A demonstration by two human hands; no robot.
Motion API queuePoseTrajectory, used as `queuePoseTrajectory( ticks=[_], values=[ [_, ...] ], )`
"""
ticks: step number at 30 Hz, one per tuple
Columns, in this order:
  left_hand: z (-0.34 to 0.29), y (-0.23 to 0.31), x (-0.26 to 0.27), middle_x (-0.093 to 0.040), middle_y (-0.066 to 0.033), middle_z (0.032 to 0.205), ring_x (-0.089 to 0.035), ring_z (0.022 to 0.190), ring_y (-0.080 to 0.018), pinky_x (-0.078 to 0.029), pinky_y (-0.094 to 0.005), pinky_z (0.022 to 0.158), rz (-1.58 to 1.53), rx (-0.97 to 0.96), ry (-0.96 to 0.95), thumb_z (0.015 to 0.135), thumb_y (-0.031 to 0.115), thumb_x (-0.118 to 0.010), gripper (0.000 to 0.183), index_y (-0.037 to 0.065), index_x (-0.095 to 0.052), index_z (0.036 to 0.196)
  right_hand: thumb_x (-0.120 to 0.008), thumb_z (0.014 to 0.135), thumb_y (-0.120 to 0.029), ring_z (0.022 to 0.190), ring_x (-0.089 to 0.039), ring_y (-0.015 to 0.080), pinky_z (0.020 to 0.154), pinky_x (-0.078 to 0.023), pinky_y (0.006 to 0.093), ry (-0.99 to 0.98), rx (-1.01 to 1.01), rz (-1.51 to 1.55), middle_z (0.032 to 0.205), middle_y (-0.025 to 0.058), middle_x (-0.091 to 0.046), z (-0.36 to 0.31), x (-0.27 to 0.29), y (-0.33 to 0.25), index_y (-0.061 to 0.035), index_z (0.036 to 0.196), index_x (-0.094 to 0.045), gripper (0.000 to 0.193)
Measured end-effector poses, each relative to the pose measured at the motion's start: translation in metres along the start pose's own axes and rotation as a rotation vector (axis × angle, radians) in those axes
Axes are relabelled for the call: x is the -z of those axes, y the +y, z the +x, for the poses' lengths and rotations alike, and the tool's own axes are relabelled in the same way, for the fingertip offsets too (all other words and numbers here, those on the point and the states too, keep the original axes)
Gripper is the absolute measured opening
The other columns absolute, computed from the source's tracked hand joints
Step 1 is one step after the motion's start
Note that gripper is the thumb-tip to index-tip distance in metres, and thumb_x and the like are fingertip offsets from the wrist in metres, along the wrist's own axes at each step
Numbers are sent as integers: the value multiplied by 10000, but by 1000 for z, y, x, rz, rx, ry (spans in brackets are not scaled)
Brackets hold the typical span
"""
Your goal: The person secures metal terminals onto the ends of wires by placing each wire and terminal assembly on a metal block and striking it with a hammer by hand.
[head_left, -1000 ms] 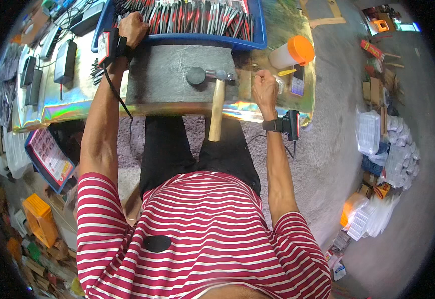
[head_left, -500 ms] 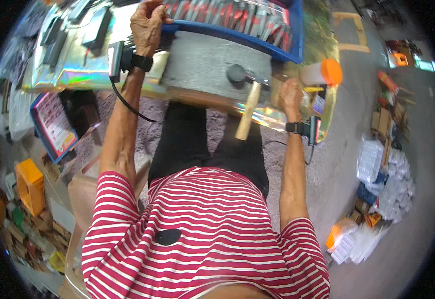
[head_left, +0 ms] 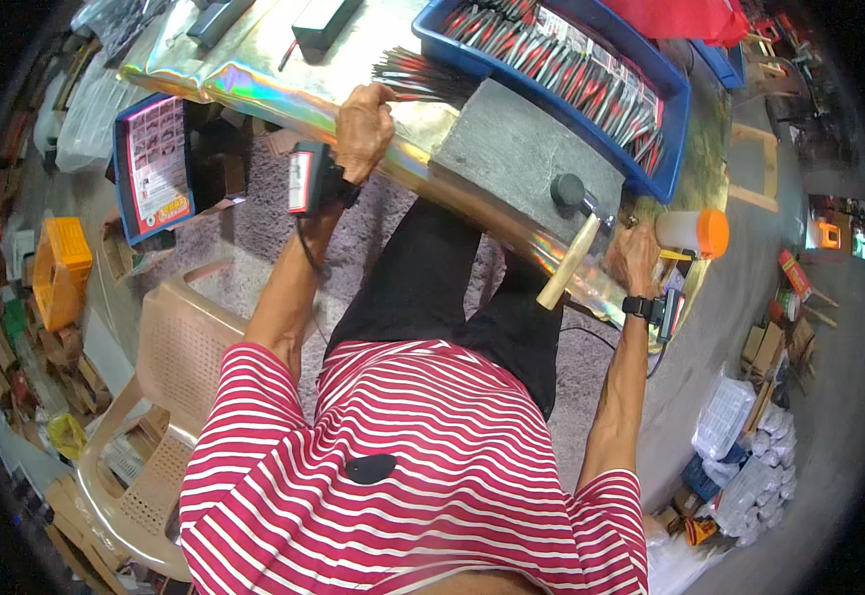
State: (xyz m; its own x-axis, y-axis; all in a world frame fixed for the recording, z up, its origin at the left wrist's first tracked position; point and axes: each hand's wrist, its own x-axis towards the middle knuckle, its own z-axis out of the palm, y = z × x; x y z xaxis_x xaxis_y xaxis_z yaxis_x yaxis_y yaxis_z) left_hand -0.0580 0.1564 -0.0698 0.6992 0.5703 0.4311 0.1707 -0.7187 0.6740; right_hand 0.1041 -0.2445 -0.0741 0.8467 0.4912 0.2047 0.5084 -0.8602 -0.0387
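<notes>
My left hand (head_left: 363,132) is at the near side of a pile of thin dark pieces (head_left: 418,74), its fingertips pinched together against their ends. Whether one is between the fingers, I cannot make out. At the right end of a grey block (head_left: 507,134), my right hand (head_left: 635,256) has its fingers curled in. Anything inside them is hidden. Between the block and that hand lies a hammer with a round black head, its wooden handle (head_left: 569,263) jutting over the table's near edge. Behind the block stands a blue bin (head_left: 542,87) with rows of red, grey and black pieces.
A clear jar with an orange lid (head_left: 712,234) lies beside my right hand. Dark boxes (head_left: 325,20) sit on the shiny foil-covered table (head_left: 284,89). At left are a beige plastic chair (head_left: 189,327) and an orange crate (head_left: 63,273). Wrapped bundles (head_left: 750,486) lie on the floor at right.
My left hand has come down from beside the blue bin's left end to the dark pieces' near side. My right hand stays by the block's right end. The whole view has swung.
</notes>
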Motion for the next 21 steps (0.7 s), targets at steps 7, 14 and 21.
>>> queuePoseTrajectory(
  ticks=[7,14,21],
  values=[
    [6,2,-9,-490,-143,843,-485,804,-301,-415,-379,689,282,-22,-10,678,29,-531,160,22,-549,837,-426,751,-198,542,-550,321,518,-415,414,42,-260,289,573,227,-514,-2,-7,6,64,689,-508,281],
    [4,-3,-2,-481,-157,832,-486,766,-308,-408,-384,663,378,-167,-56,710,57,-525,119,7,-510,816,-443,784,-126,414,-456,99,339,-375,243,44,-444,777,503,32,-443,-10,22,-25,-49,540,-426,256],
    [5,4,2,-483,-171,818,-487,742,-312,-402,-388,650,345,-193,-249,727,70,-512,108,-5,-491,802,-491,741,-69,429,-479,87,381,-404,185,23,-644,1409,547,40,-498,-18,10,-10,-16,683,-496,78]
  ],
)
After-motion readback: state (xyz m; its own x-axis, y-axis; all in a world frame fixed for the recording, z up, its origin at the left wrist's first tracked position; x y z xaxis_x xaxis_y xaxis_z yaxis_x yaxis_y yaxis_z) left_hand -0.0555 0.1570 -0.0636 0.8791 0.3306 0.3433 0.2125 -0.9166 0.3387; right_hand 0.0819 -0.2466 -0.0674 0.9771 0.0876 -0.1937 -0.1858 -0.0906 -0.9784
